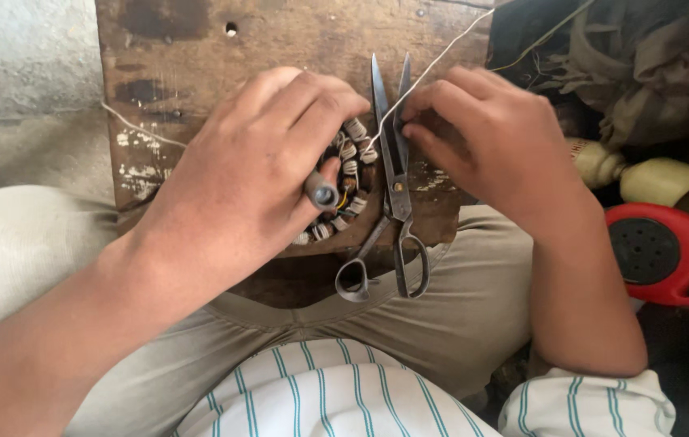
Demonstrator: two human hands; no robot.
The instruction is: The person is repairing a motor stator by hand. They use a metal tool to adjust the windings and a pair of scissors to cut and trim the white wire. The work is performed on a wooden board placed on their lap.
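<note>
My left hand (255,174) lies over a round motor stator (348,188) with several pale wire coils around its rim and a grey shaft end in the middle, gripping it against a worn wooden board (191,57) on my lap. My right hand (482,133) pinches a thin white thread (433,66) that runs up and away to the right from the coils. A pair of metal scissors (393,186) lies open on the board between both hands, blades pointing away from me.
A red round plastic object (658,255) with a dark perforated centre sits at the right, beside a tan cylindrical part (644,176). Dark cloth (644,65) is piled at the top right. A grey concrete surface (21,89) lies at the left.
</note>
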